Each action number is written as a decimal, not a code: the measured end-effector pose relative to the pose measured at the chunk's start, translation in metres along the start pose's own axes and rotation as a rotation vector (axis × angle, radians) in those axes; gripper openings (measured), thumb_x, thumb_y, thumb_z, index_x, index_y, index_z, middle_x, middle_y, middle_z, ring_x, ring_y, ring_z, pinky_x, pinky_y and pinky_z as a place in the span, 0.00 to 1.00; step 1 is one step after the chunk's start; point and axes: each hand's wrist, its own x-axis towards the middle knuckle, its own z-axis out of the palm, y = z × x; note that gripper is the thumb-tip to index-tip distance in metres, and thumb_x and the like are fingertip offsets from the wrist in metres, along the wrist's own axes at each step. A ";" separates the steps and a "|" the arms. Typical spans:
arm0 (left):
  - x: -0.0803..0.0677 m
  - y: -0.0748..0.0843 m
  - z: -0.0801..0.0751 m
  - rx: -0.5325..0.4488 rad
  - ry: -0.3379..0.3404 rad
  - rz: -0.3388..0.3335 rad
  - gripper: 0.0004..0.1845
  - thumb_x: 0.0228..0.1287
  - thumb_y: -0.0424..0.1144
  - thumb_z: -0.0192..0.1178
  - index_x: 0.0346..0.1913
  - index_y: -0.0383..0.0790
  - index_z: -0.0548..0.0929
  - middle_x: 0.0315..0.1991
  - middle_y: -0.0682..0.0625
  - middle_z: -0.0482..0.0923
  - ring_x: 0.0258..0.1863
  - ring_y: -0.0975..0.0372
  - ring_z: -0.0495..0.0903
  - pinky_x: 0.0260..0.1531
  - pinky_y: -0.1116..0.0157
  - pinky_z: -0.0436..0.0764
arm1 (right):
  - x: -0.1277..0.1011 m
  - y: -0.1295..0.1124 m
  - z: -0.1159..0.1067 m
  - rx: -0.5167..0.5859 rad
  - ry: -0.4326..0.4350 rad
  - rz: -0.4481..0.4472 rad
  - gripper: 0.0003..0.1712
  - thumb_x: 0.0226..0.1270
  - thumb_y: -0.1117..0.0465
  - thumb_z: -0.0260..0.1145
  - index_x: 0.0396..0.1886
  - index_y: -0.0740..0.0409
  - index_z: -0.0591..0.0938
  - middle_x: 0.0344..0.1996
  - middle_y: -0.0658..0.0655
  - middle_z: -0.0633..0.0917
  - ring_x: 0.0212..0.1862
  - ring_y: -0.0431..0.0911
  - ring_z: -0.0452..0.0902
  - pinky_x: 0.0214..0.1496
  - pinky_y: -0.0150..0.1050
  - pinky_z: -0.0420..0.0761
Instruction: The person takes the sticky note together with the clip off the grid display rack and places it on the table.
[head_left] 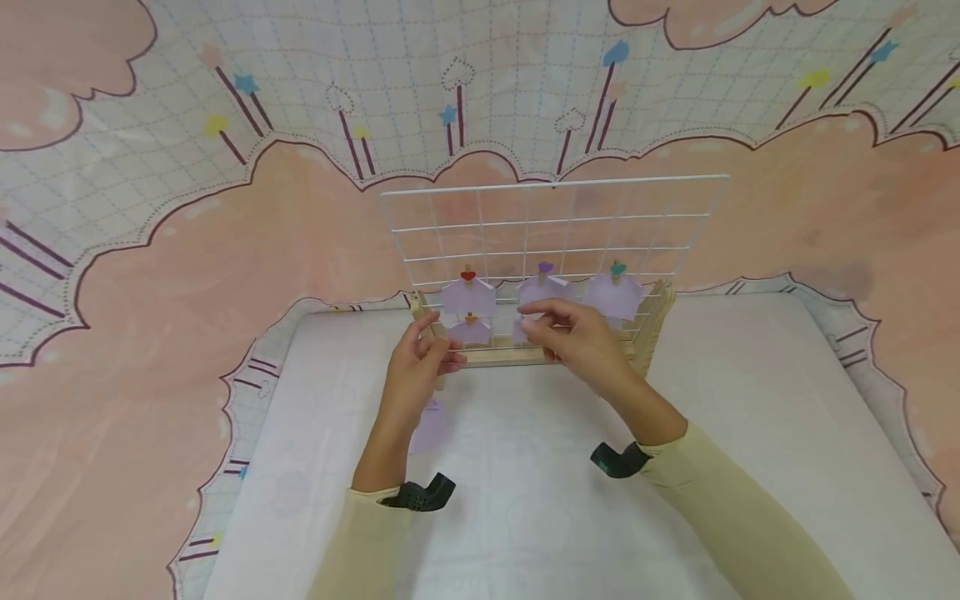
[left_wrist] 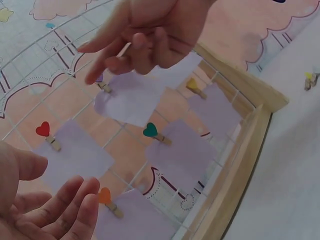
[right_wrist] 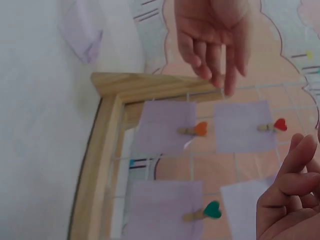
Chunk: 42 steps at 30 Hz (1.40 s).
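Observation:
A white wire grid (head_left: 555,184) on a wooden stand (head_left: 506,357) carries several purple paper notes (left_wrist: 182,150), held by small wooden clothespins with coloured hearts: red (left_wrist: 43,129), orange (right_wrist: 201,128), green (right_wrist: 212,209), yellow (left_wrist: 194,86) and purple (head_left: 545,267). My left hand (head_left: 416,362) hovers before the left side of the grid, near the red and orange clothespins, fingers loosely bent around nothing. Just in front of the grid's middle, my right hand (head_left: 577,337) has its index finger and thumb apart, the other fingers bent; nothing shows between them. In the head view it partly covers the lower notes.
A loose purple note (head_left: 429,427) lies on the white table (head_left: 525,500) beside my left wrist. Small clothespins (left_wrist: 311,81) rest on the table to the right of the stand. A patterned cloth backdrop (head_left: 300,225) rises behind.

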 end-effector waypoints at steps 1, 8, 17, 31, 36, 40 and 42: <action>0.002 0.002 0.001 -0.006 -0.003 0.008 0.26 0.79 0.38 0.54 0.75 0.51 0.65 0.50 0.32 0.83 0.42 0.53 0.89 0.50 0.59 0.87 | 0.003 -0.004 0.003 -0.004 0.001 -0.007 0.18 0.71 0.52 0.70 0.57 0.49 0.85 0.30 0.53 0.81 0.24 0.45 0.74 0.25 0.33 0.73; 0.010 0.009 0.009 -0.026 0.017 0.027 0.26 0.78 0.41 0.56 0.75 0.47 0.66 0.46 0.38 0.85 0.36 0.60 0.88 0.47 0.62 0.88 | 0.025 -0.022 0.023 -0.080 0.002 -0.124 0.22 0.71 0.55 0.70 0.62 0.53 0.83 0.35 0.57 0.86 0.22 0.47 0.75 0.24 0.34 0.77; 0.014 0.013 0.014 -0.035 0.059 0.062 0.27 0.78 0.40 0.56 0.75 0.46 0.64 0.47 0.31 0.84 0.38 0.47 0.89 0.40 0.67 0.87 | 0.046 -0.039 0.041 -0.175 0.013 -0.164 0.25 0.71 0.52 0.70 0.67 0.43 0.81 0.33 0.55 0.88 0.19 0.52 0.76 0.19 0.36 0.74; 0.021 0.016 0.018 -0.021 0.066 0.048 0.13 0.77 0.39 0.57 0.57 0.37 0.75 0.35 0.34 0.83 0.25 0.61 0.85 0.38 0.54 0.89 | 0.062 -0.042 0.054 -0.450 0.103 -0.271 0.21 0.71 0.56 0.70 0.61 0.54 0.83 0.36 0.54 0.91 0.32 0.45 0.86 0.27 0.34 0.79; 0.025 0.016 0.018 0.050 0.080 0.084 0.14 0.76 0.40 0.58 0.57 0.37 0.79 0.32 0.37 0.83 0.27 0.53 0.87 0.31 0.65 0.88 | 0.064 -0.039 0.059 -0.479 0.166 -0.323 0.15 0.68 0.59 0.73 0.51 0.57 0.86 0.34 0.55 0.91 0.31 0.45 0.86 0.31 0.36 0.81; 0.029 0.015 0.019 0.148 0.117 0.134 0.14 0.74 0.41 0.61 0.56 0.40 0.83 0.28 0.44 0.84 0.30 0.43 0.87 0.28 0.68 0.87 | 0.066 -0.039 0.062 -0.531 0.211 -0.342 0.12 0.67 0.58 0.74 0.47 0.57 0.86 0.33 0.54 0.91 0.29 0.44 0.85 0.28 0.35 0.78; 0.031 0.016 0.020 0.205 0.139 0.165 0.14 0.72 0.41 0.62 0.55 0.39 0.84 0.27 0.44 0.85 0.28 0.43 0.87 0.25 0.69 0.85 | 0.066 -0.038 0.063 -0.568 0.227 -0.353 0.13 0.66 0.58 0.74 0.47 0.57 0.86 0.33 0.53 0.92 0.28 0.44 0.84 0.25 0.35 0.75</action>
